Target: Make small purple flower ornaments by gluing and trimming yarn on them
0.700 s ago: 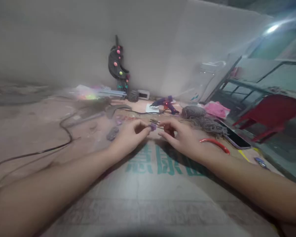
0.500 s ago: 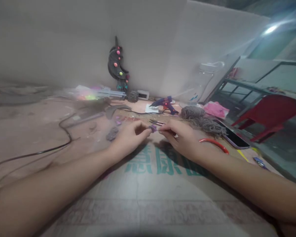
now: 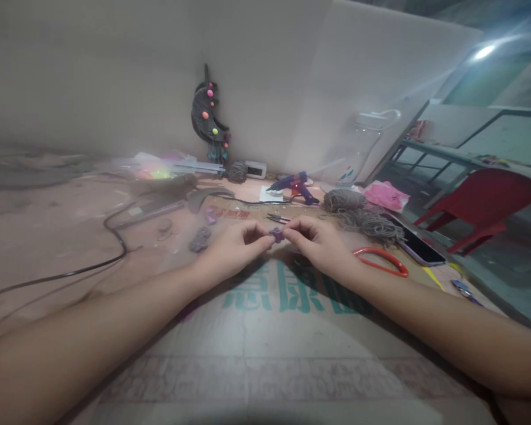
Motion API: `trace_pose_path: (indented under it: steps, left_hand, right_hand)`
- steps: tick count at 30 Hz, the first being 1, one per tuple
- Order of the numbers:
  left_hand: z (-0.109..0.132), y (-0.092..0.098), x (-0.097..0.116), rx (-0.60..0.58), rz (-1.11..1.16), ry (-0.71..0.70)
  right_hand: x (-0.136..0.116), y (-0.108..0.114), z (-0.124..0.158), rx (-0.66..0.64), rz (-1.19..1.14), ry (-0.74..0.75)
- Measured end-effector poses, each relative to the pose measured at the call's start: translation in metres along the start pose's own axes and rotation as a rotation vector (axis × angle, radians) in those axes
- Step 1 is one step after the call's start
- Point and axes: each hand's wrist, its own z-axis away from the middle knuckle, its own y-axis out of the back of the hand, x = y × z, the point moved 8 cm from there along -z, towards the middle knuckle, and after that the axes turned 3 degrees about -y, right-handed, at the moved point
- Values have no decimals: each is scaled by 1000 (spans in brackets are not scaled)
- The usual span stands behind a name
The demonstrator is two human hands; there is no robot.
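Observation:
Between my fingertips is a small purple and grey piece (image 3: 277, 235), perhaps yarn work; its exact kind is too small to make out. My left hand (image 3: 243, 243) pinches its left side with thumb and forefinger. From the right, my right hand (image 3: 318, 241) closes thumb and forefinger on its other edge. Just beyond the fingertips lie dark pointed tweezers (image 3: 278, 218), partly hidden by my right hand. Left of my left hand sit a grey lumpy yarn piece (image 3: 200, 239) and a small purple piece (image 3: 210, 216). Printed cardboard (image 3: 248, 342) lies under both hands.
A glue gun (image 3: 292, 186) with a red light stands behind my hands. Grey yarn (image 3: 367, 224), a phone (image 3: 420, 245) and red-handled scissors (image 3: 383, 261) lie to the right. A decorated dark crescent (image 3: 207, 118) hangs at the wall. A black cable (image 3: 115, 260) crosses the left side.
My right hand has moved slightly left, so its fingertips now meet the small purple and grey piece close to my left fingers. More of the red scissor handle shows.

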Motion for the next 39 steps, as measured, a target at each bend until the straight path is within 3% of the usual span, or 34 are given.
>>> trace_pose_path:
  steps: [4,9,22,30,39]
  left_hand:
    - [1,1,-1,13,3,-14]
    - [0,-2,-1,-20,65,-34]
    - [1,-4,-3,-39,4,-5]
    - [1,-4,1,-42,44,-23]
    - [0,-5,3,-57,110,-5]
  right_hand:
    - [6,-3,-2,-16,-20,-38]
    - [-2,-1,-1,14,71,53]
    - [-35,6,17,125,329,551]
    - [-18,4,5,61,201,191]
    - [-12,0,2,55,201,174]
